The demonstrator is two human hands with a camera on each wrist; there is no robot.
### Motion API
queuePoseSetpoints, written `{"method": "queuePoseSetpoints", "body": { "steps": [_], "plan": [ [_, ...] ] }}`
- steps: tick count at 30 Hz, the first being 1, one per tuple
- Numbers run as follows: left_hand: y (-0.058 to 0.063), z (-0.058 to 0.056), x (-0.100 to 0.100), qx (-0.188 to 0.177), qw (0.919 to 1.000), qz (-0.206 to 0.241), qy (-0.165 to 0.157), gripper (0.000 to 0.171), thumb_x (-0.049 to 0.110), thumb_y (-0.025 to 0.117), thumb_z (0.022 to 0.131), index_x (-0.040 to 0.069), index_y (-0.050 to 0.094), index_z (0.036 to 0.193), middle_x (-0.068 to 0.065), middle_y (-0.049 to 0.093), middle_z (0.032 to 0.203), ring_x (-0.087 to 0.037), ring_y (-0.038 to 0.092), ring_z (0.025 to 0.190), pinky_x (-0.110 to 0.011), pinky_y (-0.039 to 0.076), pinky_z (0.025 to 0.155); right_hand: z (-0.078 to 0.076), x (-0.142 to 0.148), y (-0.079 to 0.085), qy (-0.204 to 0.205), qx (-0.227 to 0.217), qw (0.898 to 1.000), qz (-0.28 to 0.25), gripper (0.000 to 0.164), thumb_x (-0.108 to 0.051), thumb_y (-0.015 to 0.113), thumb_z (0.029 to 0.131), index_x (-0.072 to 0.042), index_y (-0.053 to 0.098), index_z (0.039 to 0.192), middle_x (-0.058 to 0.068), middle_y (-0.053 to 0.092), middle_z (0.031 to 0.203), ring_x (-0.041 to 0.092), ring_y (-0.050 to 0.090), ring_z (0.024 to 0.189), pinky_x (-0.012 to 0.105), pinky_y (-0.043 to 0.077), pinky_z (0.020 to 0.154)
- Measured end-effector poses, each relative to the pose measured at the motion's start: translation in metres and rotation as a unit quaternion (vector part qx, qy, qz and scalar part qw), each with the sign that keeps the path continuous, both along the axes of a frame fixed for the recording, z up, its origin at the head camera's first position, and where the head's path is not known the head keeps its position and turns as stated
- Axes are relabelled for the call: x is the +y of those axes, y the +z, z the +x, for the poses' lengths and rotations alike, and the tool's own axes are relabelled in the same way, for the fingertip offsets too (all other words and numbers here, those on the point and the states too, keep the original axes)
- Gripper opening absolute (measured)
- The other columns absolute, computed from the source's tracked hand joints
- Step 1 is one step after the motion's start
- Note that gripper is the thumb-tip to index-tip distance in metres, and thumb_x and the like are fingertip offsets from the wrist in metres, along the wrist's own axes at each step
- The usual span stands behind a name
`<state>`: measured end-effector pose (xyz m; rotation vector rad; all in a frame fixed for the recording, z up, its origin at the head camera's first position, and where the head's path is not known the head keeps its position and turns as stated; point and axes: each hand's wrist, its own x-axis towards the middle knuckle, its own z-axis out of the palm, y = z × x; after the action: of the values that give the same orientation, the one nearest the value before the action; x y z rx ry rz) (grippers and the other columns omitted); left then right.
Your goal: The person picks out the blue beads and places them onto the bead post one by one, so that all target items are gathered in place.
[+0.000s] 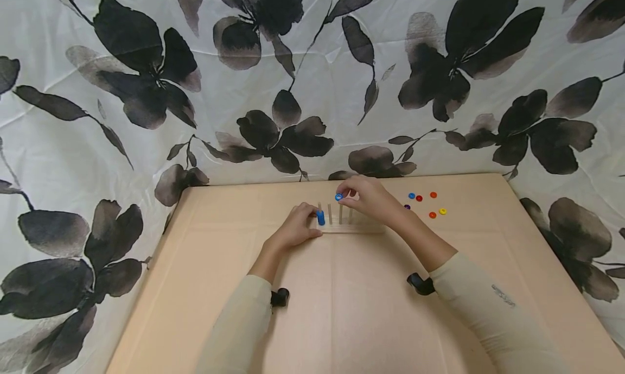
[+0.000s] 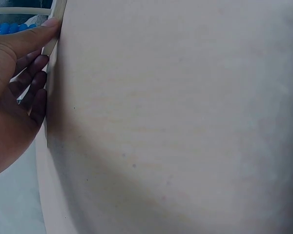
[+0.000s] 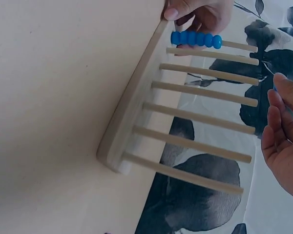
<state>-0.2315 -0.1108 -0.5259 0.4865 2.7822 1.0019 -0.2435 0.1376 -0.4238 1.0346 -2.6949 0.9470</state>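
Note:
A wooden peg rack (image 1: 354, 229) stands near the table's far edge, a row of several upright pegs on a narrow base. Blue beads (image 3: 195, 39) are stacked on its leftmost peg; the other pegs in the right wrist view are bare. My left hand (image 1: 299, 224) grips the rack's left end, its thumb (image 2: 36, 36) on the front edge of the base. Above the pegs, my right hand (image 1: 368, 197) pinches a blue ring-shaped bead (image 1: 339, 197) between thumb and fingertips. In the right wrist view, that bead is mostly hidden by the fingers.
Right of the rack lie several loose beads, among them a yellow bead (image 1: 442, 211), an orange bead (image 1: 432, 215), a red bead (image 1: 419, 198) and a blue bead (image 1: 412, 196). Floral cloth (image 1: 273, 81) hangs behind the pale table (image 1: 381, 319).

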Motion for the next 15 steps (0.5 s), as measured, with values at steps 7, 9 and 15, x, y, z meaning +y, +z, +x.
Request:
{"method": "queuePoseSetpoints", "body": {
  "steps": [7, 9, 15],
  "plan": [
    [0.0, 0.001, 0.0, 0.003, 1.0, 0.0, -0.002, 0.054, 0.02, 0.086, 0.085, 0.001, 0.063, 0.13, -0.012, 0.059, 0.126, -0.029, 0.05, 0.12, -0.043, 0.041, 0.108, 0.0, -0.014, -0.001, -0.004, -0.006, 1.0, 0.011, 0.017, -0.018, 0.08, 0.091, -0.011, 0.076, 0.106, 0.001, 0.073, 0.1, 0.018, 0.068, 0.094, 0.035, 0.059, 0.083],
    [0.0, 0.001, 0.0, 0.006, 1.0, -0.001, -0.003, 0.053, 0.02, 0.086, 0.085, 0.001, 0.063, 0.129, -0.011, 0.059, 0.125, -0.029, 0.051, 0.12, -0.043, 0.042, 0.108, 0.001, -0.019, 0.0, 0.0, -0.008, 1.0, 0.017, 0.018, -0.019, 0.08, 0.092, -0.011, 0.076, 0.107, 0.002, 0.073, 0.1, 0.018, 0.067, 0.095, 0.034, 0.058, 0.082],
    [-0.002, 0.001, 0.0, 0.011, 0.9999, -0.001, -0.006, 0.053, 0.021, 0.086, 0.085, 0.001, 0.063, 0.128, -0.011, 0.059, 0.123, -0.029, 0.05, 0.119, -0.043, 0.042, 0.106, 0.0, -0.035, 0.0, 0.01, -0.011, 0.999, 0.05, 0.019, -0.02, 0.078, 0.093, -0.011, 0.077, 0.11, 0.003, 0.073, 0.101, 0.02, 0.066, 0.098, 0.033, 0.057, 0.085]
  ]
}}
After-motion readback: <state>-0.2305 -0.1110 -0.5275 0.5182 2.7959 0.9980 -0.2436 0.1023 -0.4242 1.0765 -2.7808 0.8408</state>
